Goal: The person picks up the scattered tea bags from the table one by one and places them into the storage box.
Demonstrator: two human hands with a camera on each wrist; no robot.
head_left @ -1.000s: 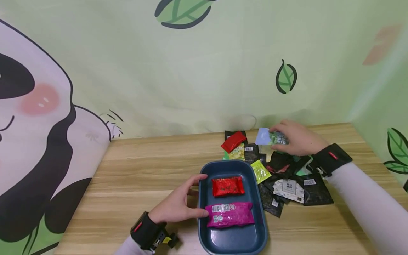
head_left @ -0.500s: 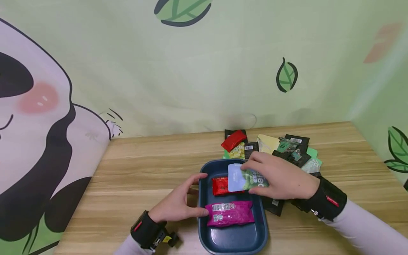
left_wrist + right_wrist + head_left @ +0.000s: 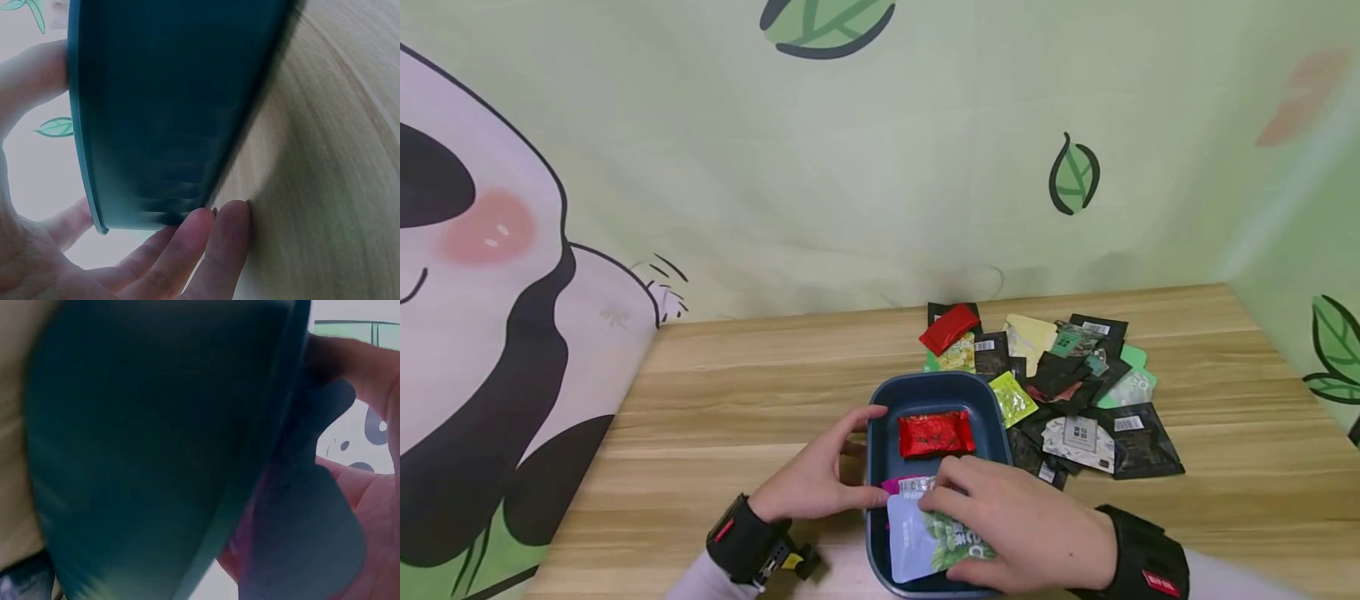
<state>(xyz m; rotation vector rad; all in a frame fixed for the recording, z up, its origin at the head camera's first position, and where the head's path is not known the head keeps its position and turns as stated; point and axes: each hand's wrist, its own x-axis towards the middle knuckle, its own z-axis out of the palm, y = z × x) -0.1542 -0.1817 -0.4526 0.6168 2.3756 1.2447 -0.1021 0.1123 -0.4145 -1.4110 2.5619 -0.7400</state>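
Observation:
A dark blue tray [image 3: 942, 380] stands on the table. My left hand [image 3: 816, 475] holds its left side, with thumb and index finger at the rim; in the left wrist view, other fingertips [image 3: 228, 219] lie by its outer wall and the tabletop. My right hand [image 3: 1022, 525] pinches a flat light-blue and green pouch [image 3: 913, 537] low over the tray's near half. Under that pouch a magenta packet [image 3: 917, 484] is mostly hidden. Farther back inside the tray lies a red packet [image 3: 936, 434]. The right wrist view is dim.
Right of the tray spreads a pile of several flat sachets, among them a black sachet [image 3: 1146, 442], a white one [image 3: 1078, 444] and a yellow-green one [image 3: 1013, 400]. A red packet [image 3: 950, 330] lies behind the tray. The backdrop [image 3: 850, 208] rises at the table's back edge.
My right hand has carried the light-blue and green pouch from the back of the pile, leftward and nearer, over the tray's near half. My left hand has stayed at the tray.

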